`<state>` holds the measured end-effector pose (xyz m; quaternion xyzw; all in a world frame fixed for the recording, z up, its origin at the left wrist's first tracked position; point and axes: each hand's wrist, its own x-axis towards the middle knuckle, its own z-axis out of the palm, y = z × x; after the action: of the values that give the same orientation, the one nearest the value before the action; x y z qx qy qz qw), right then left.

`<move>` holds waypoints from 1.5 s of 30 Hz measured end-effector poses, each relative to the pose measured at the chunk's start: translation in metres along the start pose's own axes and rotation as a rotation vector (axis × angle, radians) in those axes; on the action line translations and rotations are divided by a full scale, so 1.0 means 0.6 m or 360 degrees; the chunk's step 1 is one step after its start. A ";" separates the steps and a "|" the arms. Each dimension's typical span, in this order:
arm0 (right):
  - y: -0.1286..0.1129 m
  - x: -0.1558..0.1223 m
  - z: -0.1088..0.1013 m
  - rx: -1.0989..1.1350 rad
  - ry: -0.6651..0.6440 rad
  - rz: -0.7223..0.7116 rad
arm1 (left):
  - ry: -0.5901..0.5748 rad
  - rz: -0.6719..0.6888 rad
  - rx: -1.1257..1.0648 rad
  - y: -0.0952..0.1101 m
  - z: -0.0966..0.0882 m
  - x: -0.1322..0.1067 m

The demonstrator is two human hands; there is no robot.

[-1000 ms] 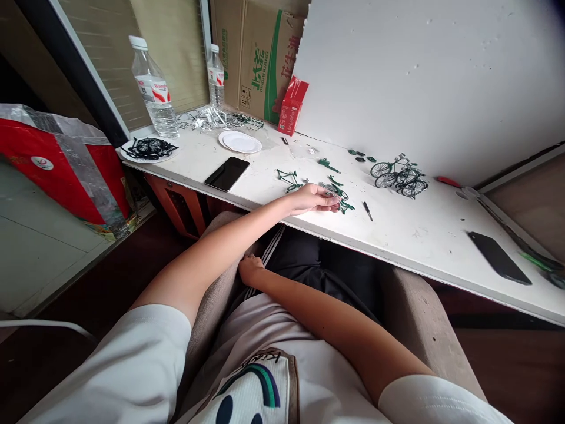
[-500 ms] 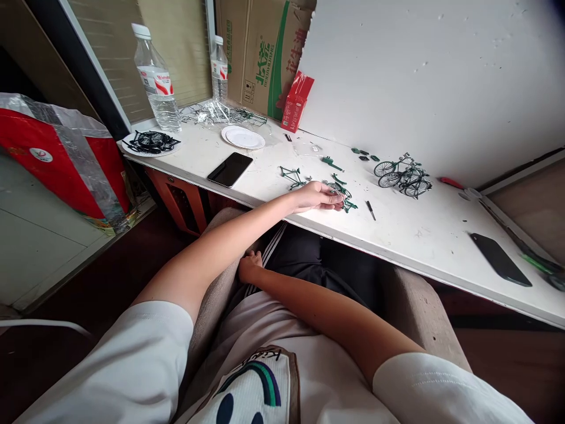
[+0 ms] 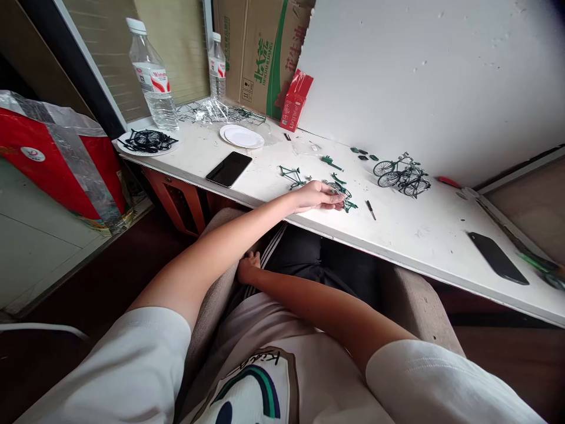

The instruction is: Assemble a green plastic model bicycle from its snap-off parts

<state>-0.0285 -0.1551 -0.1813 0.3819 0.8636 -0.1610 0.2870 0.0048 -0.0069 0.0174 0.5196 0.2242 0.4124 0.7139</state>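
Over the front edge of the table, my left hand [image 3: 321, 196] is closed, thumb and fingers pinched on a small green model bicycle part [image 3: 350, 205]; the fingers partly cover it. A small spoked wheel [image 3: 336, 187] shows just behind the fingertips. Left of the wrist lies a green bicycle frame [image 3: 290, 175]. To the right is a small dark pen-like tool [image 3: 370, 209]. My right hand [image 3: 249, 268] rests low beside my thigh and the chair arm, fingers loosely apart, with nothing visible in it.
Finished-looking model bicycles [image 3: 401, 174] stand at the back right. Small green pieces [image 3: 327, 160] lie behind my left hand. Phones [image 3: 229, 169] lie left and right. Paper plates [image 3: 243, 138], a plate of black parts [image 3: 149, 141], water bottles [image 3: 154, 82] and a red box [image 3: 296, 100] are farther left.
The view has shifted very slightly. Both hands and the model parts hold the same places.
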 end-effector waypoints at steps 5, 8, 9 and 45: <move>-0.002 -0.005 -0.004 0.0002 -0.0001 -0.0010 | -0.0017 0.0027 -0.0061 -0.007 -0.004 0.007; -0.005 -0.012 -0.013 -0.0043 -0.0015 -0.0023 | -0.0002 0.0020 -0.0075 -0.008 -0.004 0.008; -0.005 -0.015 -0.017 -0.0052 -0.0018 -0.0038 | 0.0010 0.0017 -0.0075 -0.008 -0.004 0.007; 0.502 -0.384 -0.269 0.2057 0.1158 -0.0588 | 0.0300 -0.0016 0.0174 -0.004 0.014 -0.004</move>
<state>0.2628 -0.0076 0.0701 0.3523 0.6876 -0.5437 -0.3278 0.0106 -0.0139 0.0182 0.5156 0.3151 0.4429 0.6623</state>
